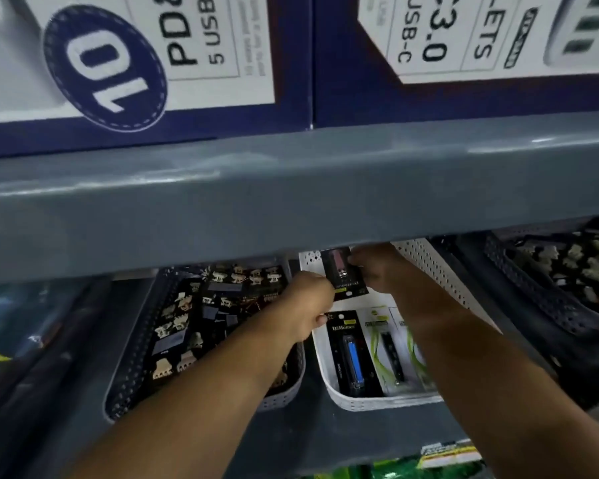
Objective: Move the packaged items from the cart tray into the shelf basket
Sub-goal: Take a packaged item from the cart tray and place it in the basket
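A white perforated basket [367,402] sits on the lower shelf, partly under the grey shelf edge. Inside it lie a black package with a blue item [350,354] and a clear-and-green package with a dark item [386,350]. Over the basket's far end, both of my hands grip a black package with a pink item [343,271]. My left hand [308,305] pinches its left edge. My right hand [377,267] grips its right edge. The basket's far part is hidden by the shelf above.
A thick grey shelf edge [291,202] hangs close above my hands. A dark basket [146,340] of small hair clips stands left of the white one. Another dark basket [561,305] with clips is at the right. Large blue-and-white boxes [153,63] stand on the upper shelf.
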A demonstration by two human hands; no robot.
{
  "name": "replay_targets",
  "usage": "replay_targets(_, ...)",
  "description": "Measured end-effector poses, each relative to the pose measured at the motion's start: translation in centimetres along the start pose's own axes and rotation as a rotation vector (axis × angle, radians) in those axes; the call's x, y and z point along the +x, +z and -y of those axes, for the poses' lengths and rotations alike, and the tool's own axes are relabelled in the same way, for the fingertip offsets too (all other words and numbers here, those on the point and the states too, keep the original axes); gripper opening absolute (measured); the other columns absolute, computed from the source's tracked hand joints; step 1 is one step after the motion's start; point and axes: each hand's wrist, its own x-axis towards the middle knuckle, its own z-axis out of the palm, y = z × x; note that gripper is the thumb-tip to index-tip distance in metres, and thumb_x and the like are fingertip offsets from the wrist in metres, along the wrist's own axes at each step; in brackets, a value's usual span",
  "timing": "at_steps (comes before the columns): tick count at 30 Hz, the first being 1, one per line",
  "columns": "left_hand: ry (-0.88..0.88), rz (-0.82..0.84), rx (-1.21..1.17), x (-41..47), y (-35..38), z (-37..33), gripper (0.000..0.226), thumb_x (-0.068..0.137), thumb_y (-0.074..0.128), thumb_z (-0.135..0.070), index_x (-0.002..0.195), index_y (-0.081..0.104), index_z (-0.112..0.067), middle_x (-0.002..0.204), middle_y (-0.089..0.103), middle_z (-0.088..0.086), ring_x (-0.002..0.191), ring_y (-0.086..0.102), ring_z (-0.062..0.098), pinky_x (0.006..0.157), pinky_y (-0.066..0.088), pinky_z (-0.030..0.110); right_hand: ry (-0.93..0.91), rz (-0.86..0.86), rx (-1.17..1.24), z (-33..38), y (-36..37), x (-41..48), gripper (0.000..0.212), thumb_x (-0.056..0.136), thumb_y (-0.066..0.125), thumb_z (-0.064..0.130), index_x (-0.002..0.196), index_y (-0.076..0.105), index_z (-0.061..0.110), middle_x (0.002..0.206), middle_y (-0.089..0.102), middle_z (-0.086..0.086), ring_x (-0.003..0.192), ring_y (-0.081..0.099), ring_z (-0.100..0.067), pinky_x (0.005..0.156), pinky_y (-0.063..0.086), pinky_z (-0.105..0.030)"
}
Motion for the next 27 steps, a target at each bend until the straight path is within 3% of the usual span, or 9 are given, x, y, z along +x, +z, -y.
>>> replay_targets(4, -0.06, -0.019, -0.075, 0.8, 0.2, -0.2, 0.046, 0.079, 0.043, 0.011, 0.122, 0.055, -0.001, 0.106, 0.061, 0.011, 0.098, 0.059, 0.024, 0.083, 0.055, 0.031, 0.015, -0.11, -0.129, -0.7, 0.7, 0.9, 0.028, 0.085, 0.052, -0.016, 0.063, 0.05, 0.0, 0.059, 0.052, -0.012, 0.049, 0.055, -0.019, 0.043, 0.042, -0.025)
replay_targets(7, -0.083, -0.005, -0.093, 0.5, 0.4, -0.4, 0.045, 0.079, 0.041, 0.005, 0.12, 0.056, -0.005, 0.095, 0.059, 0.008, 0.095, 0.059, 0.025, 0.09, 0.05, 0.037, 0.036, -0.154, -0.155, -0.9, 1.0, 1.5, 0.007, 0.082, 0.059, -0.013, 0.08, 0.057, -0.007, 0.067, 0.057, -0.015, 0.057, 0.058, -0.021, 0.039, 0.046, -0.023)
replay_targets(9, -0.098, 0.005, -0.15, 0.6, 0.4, -0.8, 0.041, 0.078, 0.044, 0.001, 0.116, 0.056, -0.008, 0.104, 0.056, 0.01, 0.097, 0.056, 0.027, 0.089, 0.047, 0.038, 0.05, -0.176, -0.167, -0.9, 1.1, 1.8, 0.016, 0.078, 0.065, -0.012, 0.093, 0.061, -0.011, 0.074, 0.062, -0.02, 0.06, 0.061, -0.025, 0.039, 0.046, -0.023)
replay_targets(14, -0.167, 0.046, -0.298, 0.7, 0.8, -1.8, 0.015, 0.08, 0.045, -0.017, 0.067, 0.048, -0.013, 0.102, 0.044, 0.007, 0.092, 0.043, 0.028, 0.085, 0.032, 0.038, 0.044, -0.191, -0.257, -1.2, 0.8, 2.7, 0.028, 0.075, 0.071, -0.007, 0.101, 0.062, -0.011, 0.092, 0.067, -0.026, 0.079, 0.069, -0.033, 0.061, 0.058, -0.037)
replay_targets(17, -0.19, 0.037, -0.353, 1.5, 1.1, -1.6, 0.025, 0.084, 0.043, -0.024, 0.062, 0.042, -0.012, 0.1, 0.044, 0.004, 0.096, 0.047, 0.029, 0.09, 0.031, 0.039, 0.061, -0.174, -0.262, -1.9, 0.8, 3.3, 0.026, 0.079, 0.068, -0.004, 0.104, 0.06, -0.007, 0.107, 0.066, -0.025, 0.095, 0.068, -0.035, 0.085, 0.057, -0.049)
replay_targets(20, -0.202, -0.018, -0.383, 1.7, 1.2, -1.4, 0.028, 0.086, 0.041, -0.03, 0.065, 0.042, -0.01, 0.076, 0.045, 0.007, 0.069, 0.044, 0.022, 0.084, 0.03, 0.035, 0.069, -0.135, -0.259, -2.5, 0.9, 3.5, 0.023, 0.083, 0.067, 0.0, 0.105, 0.061, -0.004, 0.108, 0.067, -0.022, 0.098, 0.068, -0.034, 0.088, 0.056, -0.05)
replay_targets(22, -0.193, -0.003, -0.404, 2.0, 1.3, -1.1, 0.033, 0.086, 0.042, -0.035, 0.089, 0.056, -0.005, 0.101, 0.056, 0.011, 0.092, 0.053, 0.027, 0.092, 0.034, 0.034, 0.091, -0.099, -0.283, -2.7, 1.0, 3.7, 0.022, 0.083, 0.064, -0.002, 0.105, 0.061, -0.004, 0.103, 0.067, -0.021, 0.092, 0.07, -0.033, 0.084, 0.058, -0.047)
replay_targets(24, -0.199, -0.008, -0.43, 1.9, 1.4, -1.1, 0.052, 0.084, 0.044, -0.038, 0.124, 0.052, -0.006, 0.143, 0.042, 0.012, 0.129, 0.041, 0.03, 0.11, 0.029, 0.036, 0.115, -0.07, -0.313, -2.5, 0.9, 3.4, 0.013, 0.081, 0.057, -0.009, 0.092, 0.06, -0.002, 0.082, 0.066, -0.017, 0.065, 0.071, -0.021, 0.066, 0.059, -0.037)
replay_targets(27, -0.161, -0.03, -0.437, 1.6, 1.5, -1.3, 0.041, 0.078, 0.044, -0.037, 0.107, 0.062, -0.014, 0.147, 0.041, 0.013, 0.134, 0.039, 0.03, 0.113, 0.028, 0.044, 0.129, -0.057, -0.331, -2.3, 0.8, 3.3, 0.018, 0.079, 0.049, -0.015, 0.08, 0.053, 0.002, 0.067, 0.056, -0.012, 0.044, 0.062, -0.013, 0.05, 0.049, -0.03)
